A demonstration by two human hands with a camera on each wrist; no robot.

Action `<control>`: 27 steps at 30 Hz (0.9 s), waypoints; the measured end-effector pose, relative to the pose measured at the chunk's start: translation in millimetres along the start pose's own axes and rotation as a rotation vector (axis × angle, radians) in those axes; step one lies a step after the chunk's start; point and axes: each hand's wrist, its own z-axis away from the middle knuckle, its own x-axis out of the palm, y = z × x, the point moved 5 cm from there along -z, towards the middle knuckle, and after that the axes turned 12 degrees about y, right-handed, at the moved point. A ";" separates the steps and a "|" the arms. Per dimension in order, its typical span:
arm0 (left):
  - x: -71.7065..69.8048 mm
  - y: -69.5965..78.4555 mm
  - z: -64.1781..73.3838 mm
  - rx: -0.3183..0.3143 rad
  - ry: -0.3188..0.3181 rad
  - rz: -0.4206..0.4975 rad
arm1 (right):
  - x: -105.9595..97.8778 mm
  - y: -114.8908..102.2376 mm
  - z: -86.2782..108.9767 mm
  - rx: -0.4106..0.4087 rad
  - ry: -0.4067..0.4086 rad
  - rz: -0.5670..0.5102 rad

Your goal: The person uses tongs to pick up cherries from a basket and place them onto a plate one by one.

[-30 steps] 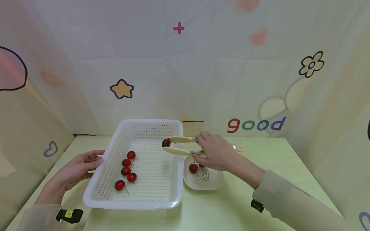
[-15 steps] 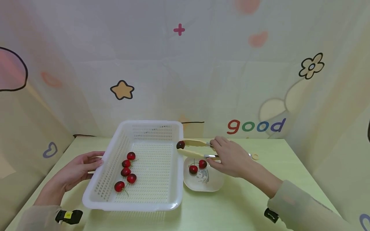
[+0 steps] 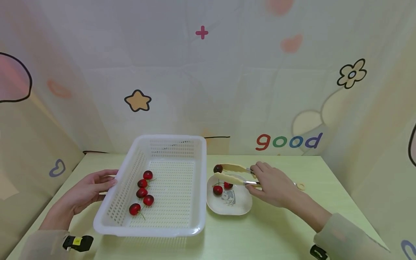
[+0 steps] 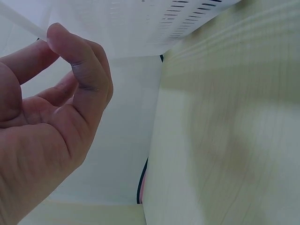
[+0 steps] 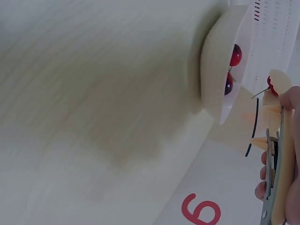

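**Cherry in tongs at ten o'clock from the right hand**

The nearer right hand (image 3: pixel 271 184), fingers curled, grips tongs (image 3: pixel 230 178) whose long axis points toward ten o'clock. Their pale tips hold a glossy dark-red cherry (image 3: pixel 218 168) near the eleven o'clock edge of a smooth, rounded-square dish (image 3: pixel 240 206). The left hand (image 3: pixel 86 189), fingers bent, pinches the nine o'clock rim of a perforated white basket (image 3: pixel 149 232).
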 end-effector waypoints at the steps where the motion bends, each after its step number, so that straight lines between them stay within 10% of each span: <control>1: -0.1 0.3 0.1 0.000 -0.001 0.002 | 0.7 1.0 1.8 -0.001 -0.006 0.002; 27: 0.7 3.2 2.0 -0.021 0.001 0.010 | 21.4 4.3 17.1 0.026 -0.103 0.027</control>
